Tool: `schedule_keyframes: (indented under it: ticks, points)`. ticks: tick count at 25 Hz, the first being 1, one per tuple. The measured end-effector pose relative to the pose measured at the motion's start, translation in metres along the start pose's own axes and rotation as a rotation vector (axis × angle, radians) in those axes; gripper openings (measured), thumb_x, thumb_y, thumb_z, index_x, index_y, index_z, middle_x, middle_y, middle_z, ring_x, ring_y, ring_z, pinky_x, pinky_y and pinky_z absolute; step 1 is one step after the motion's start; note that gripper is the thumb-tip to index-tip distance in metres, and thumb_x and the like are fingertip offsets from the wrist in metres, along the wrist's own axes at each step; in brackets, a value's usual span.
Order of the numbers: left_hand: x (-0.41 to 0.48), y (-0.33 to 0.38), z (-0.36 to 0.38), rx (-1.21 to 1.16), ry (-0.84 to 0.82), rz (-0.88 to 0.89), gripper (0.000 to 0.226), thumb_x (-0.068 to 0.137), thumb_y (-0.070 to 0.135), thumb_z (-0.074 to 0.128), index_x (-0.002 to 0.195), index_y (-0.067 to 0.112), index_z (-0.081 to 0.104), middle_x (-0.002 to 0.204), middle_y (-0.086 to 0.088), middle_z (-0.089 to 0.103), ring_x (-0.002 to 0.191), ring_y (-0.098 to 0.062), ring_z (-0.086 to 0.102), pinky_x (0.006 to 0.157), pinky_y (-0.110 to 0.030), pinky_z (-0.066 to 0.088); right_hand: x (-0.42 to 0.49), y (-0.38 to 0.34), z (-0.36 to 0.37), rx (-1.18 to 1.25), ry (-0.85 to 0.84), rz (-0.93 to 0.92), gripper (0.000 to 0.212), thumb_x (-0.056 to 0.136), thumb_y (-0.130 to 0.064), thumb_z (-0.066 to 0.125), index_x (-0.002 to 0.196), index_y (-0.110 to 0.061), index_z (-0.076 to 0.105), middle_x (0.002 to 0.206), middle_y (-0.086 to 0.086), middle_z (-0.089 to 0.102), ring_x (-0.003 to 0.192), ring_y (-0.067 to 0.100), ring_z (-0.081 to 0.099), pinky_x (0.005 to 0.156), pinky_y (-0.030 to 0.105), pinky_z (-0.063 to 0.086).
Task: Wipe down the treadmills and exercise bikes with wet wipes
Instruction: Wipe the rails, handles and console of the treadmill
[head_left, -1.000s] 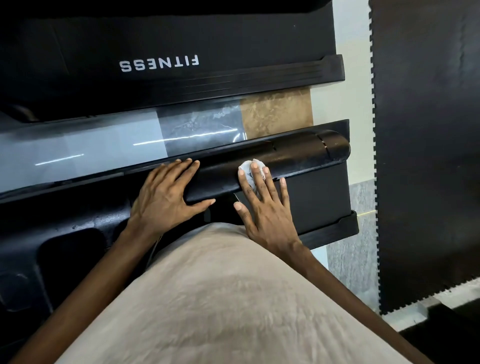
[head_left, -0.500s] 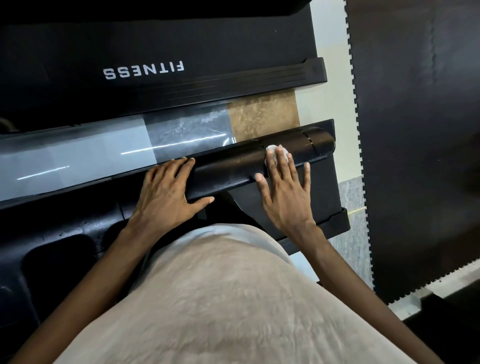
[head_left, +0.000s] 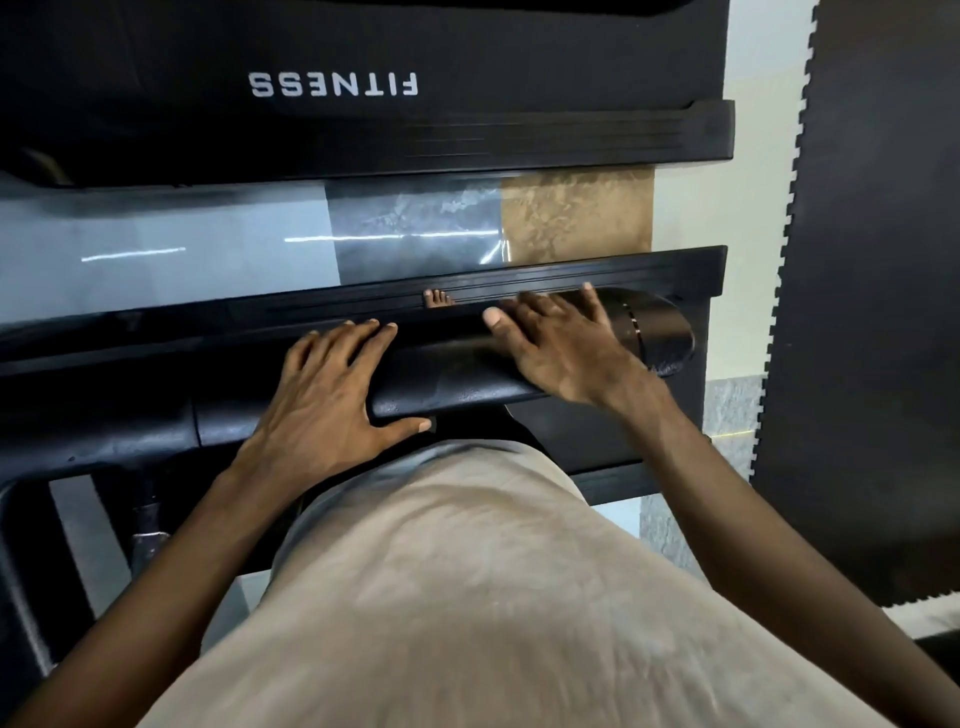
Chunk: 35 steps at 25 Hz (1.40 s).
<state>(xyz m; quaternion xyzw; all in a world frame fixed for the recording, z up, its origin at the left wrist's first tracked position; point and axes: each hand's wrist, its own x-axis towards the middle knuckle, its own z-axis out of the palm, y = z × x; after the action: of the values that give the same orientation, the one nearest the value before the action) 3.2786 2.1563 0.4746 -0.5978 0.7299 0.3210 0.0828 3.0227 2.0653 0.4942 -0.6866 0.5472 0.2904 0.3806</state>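
Head view: the treadmill handrail (head_left: 452, 384) is stretched left-to-right across mid-frame, its free end at right. Nearest that end, the right hand (head_left: 561, 348) is pressed flat. The left hand (head_left: 332, 395) is rested flat, fingers straight. No wipe is seen.

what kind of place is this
Most likely a gym: a treadmill belt marked FITNESS, a black handrail and a jigsaw-edged rubber floor mat on the right.
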Motion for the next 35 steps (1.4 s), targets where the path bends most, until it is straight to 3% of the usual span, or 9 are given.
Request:
schedule_keyframes:
  ticks: [4,10,14,16,20,24,27,30,35]
  points:
    - [0.009,0.003,-0.003,-0.001,-0.087,0.000,0.110,0.068,0.089,0.043,0.154,0.020,0.036,0.155,-0.006,0.041,0.142,-0.029,0.039,0.117,-0.051,0.025,0.035,-0.012,-0.003,-0.005,-0.196,-0.108,0.075,0.098,-0.070,0.002,0.159,-0.031,0.022,0.166,-0.009,0.019,0.153,0.014,0.015,0.120,0.052,-0.015]
    - [0.021,0.007,-0.008,-0.016,-0.176,0.003,0.117,0.065,0.092,0.044,0.156,0.020,0.033,0.156,-0.007,0.040,0.144,-0.026,0.036,0.118,-0.047,0.022,0.060,0.006,-0.027,-0.008,-0.371,0.007,0.070,0.098,-0.067,-0.003,0.159,-0.036,0.011,0.166,-0.012,0.019,0.154,0.012,0.013,0.122,0.054,-0.009]
    - [0.025,0.006,-0.009,-0.032,-0.211,-0.004,0.119,0.062,0.093,0.045,0.157,0.023,0.031,0.158,-0.004,0.037,0.145,-0.025,0.034,0.118,-0.045,0.019,0.053,0.000,-0.008,0.020,-0.253,-0.045,0.085,0.091,-0.074,-0.007,0.160,-0.029,0.015,0.164,-0.004,0.027,0.152,0.016,0.022,0.122,0.051,-0.008]
    - [0.027,0.005,-0.010,-0.042,-0.223,-0.003,0.120,0.061,0.093,0.045,0.157,0.023,0.031,0.158,-0.003,0.037,0.145,-0.024,0.034,0.118,-0.043,0.018,0.040,0.016,-0.004,-0.017,-0.153,0.040,0.085,0.095,-0.072,-0.001,0.157,-0.022,0.029,0.161,-0.001,0.034,0.151,0.018,0.025,0.122,0.049,-0.008]
    - [0.027,0.006,-0.010,-0.035,-0.192,0.015,0.118,0.062,0.092,0.047,0.155,0.020,0.036,0.154,-0.005,0.042,0.141,-0.025,0.040,0.115,-0.042,0.022,0.005,0.055,-0.007,-0.078,0.029,0.200,0.087,0.096,-0.069,0.000,0.153,-0.015,0.038,0.159,0.004,0.038,0.150,0.020,0.027,0.122,0.048,-0.006]
    - [0.031,0.016,-0.009,-0.004,-0.173,0.084,0.114,0.068,0.088,0.046,0.155,0.016,0.035,0.154,-0.008,0.042,0.140,-0.028,0.040,0.115,-0.042,0.023,0.000,0.018,0.011,0.054,0.204,0.104,0.087,0.095,-0.068,0.005,0.143,-0.013,0.053,0.149,0.006,0.051,0.144,0.021,0.038,0.123,0.042,0.005]
    - [0.038,0.030,-0.006,-0.003,-0.158,0.132,0.109,0.071,0.084,0.047,0.155,0.016,0.035,0.154,-0.008,0.041,0.140,-0.028,0.040,0.115,-0.044,0.027,-0.020,0.012,0.024,0.049,0.301,0.050,0.076,0.099,-0.062,0.010,0.150,-0.018,0.045,0.156,0.001,0.043,0.148,0.016,0.030,0.124,0.042,0.001]
    - [0.041,0.036,-0.005,-0.015,-0.137,0.136,0.108,0.071,0.083,0.048,0.154,0.016,0.036,0.154,-0.008,0.043,0.139,-0.027,0.041,0.115,-0.045,0.030,-0.052,0.044,0.037,0.071,0.430,0.130,0.060,0.104,-0.051,0.019,0.158,-0.025,0.030,0.163,-0.006,0.030,0.152,0.008,0.018,0.124,0.044,-0.002]
    - [0.040,0.037,-0.002,0.013,-0.096,0.147,0.108,0.070,0.085,0.050,0.153,0.018,0.038,0.153,-0.004,0.044,0.138,-0.025,0.044,0.114,-0.044,0.031,-0.067,0.044,0.055,0.150,0.526,0.249,0.064,0.104,-0.051,0.013,0.161,-0.023,0.015,0.168,-0.007,0.012,0.155,0.009,0.004,0.125,0.046,-0.001]
